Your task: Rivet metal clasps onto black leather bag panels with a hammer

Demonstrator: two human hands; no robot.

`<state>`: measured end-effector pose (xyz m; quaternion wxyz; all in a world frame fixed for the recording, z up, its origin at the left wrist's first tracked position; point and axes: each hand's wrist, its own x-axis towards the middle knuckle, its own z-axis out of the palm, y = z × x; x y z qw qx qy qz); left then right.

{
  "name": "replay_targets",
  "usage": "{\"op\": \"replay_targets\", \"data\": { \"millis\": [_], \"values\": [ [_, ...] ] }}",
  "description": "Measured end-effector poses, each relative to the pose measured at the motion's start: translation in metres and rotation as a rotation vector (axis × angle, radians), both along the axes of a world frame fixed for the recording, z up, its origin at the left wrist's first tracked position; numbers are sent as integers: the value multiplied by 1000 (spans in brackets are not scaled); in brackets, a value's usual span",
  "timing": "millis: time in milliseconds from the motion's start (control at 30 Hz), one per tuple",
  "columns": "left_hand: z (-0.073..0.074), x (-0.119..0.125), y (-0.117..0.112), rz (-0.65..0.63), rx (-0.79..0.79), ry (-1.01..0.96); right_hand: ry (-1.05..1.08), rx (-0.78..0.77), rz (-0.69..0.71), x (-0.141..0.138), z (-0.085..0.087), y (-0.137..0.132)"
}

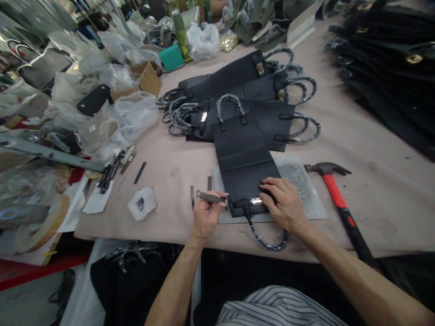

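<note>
A flat black handbag panel point(243, 158) lies on a grey metal plate point(299, 181) at the table's near edge, its handle hanging over the front. My left hand point(205, 215) is closed on a small flat metal tool point(210, 197), whose tip points at the panel's left edge. My right hand point(283, 201) lies on the panel with fingers curled down, pressing beside a silver metal clasp point(255, 201). Whether anything is under those fingers I cannot tell.
A red-handled hammer point(336, 194) lies right of the plate. Several more black bag panels point(238, 95) with wrapped handles are stacked behind. Small metal strips point(139, 173), a crumpled cloth point(142, 203), plastic bags and cardboard crowd the left. Black bags pile at the far right.
</note>
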<state>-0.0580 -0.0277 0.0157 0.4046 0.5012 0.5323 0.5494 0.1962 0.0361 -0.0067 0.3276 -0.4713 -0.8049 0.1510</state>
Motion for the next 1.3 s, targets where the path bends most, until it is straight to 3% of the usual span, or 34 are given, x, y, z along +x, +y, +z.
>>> {"op": "replay_targets", "data": {
  "millis": [133, 267, 500, 1300],
  "values": [
    [-18, 12, -4, 21, 124, -57, -13, 13, 7, 0, 1, 0],
    [-26, 15, -4, 10, 179, -53, -8, -3, 0, 0, 2, 0],
    [-23, 21, -3, -13, 293, 57, -6, -18, -5, -1, 3, 1],
    [-25, 26, -8, 40, 326, 226, -5, -2, -4, 0, 2, 0]
  ]
}}
